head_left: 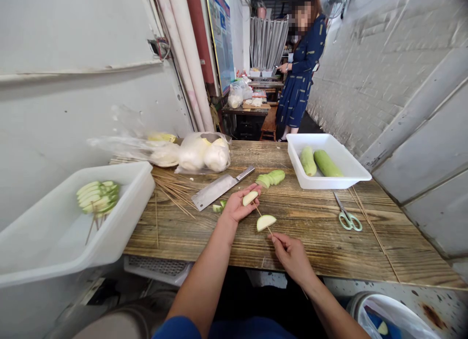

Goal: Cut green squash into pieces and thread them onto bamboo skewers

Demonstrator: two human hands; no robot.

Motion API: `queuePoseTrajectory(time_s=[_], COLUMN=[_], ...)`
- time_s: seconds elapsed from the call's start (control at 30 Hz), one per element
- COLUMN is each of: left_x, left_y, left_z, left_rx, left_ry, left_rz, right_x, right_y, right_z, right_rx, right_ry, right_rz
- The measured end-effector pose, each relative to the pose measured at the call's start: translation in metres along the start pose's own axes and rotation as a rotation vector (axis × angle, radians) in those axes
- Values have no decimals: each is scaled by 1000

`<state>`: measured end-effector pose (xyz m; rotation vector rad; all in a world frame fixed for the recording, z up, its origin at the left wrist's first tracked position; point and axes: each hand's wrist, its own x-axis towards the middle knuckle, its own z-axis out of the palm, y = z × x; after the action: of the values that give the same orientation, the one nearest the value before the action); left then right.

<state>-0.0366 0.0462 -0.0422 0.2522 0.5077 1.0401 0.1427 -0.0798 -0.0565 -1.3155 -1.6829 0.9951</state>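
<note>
My left hand pinches a pale zucchini slice at the tip of a thin bamboo skewer. Lower on the same skewer sits a second slice. My right hand grips the skewer's near end over the wooden table. Several cut green slices lie just beyond my left hand, beside a cleaver.
A white tub at left holds skewered slices. A white tray at right holds two whole zucchini. Scissors, loose skewers and plastic bags lie on the table. A person stands far back. A bin is at lower right.
</note>
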Motion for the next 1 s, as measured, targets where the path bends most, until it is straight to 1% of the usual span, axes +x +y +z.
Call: queuePoseTrajectory(time_s=[0.37,0.57,0.73,0.9,1.0], left_x=[-3,-4,-4,-4,-4], left_y=[1,1,1,-1,-2], left_z=[3,4,6,4,3], left_rx=[119,216,217,193,208], left_ry=[31,9,22,4,5], left_rz=[28,42,19,1,-7], right_x=[0,0,0,-1,-1], right_y=[-5,-3,-5,-2,-1], right_z=[-2,-4,-5,-3,-3], right_rx=[-1,-7,-16,0,10], right_ry=[-12,-32,-27,5,1], right_rz=[4,5,3,5,6])
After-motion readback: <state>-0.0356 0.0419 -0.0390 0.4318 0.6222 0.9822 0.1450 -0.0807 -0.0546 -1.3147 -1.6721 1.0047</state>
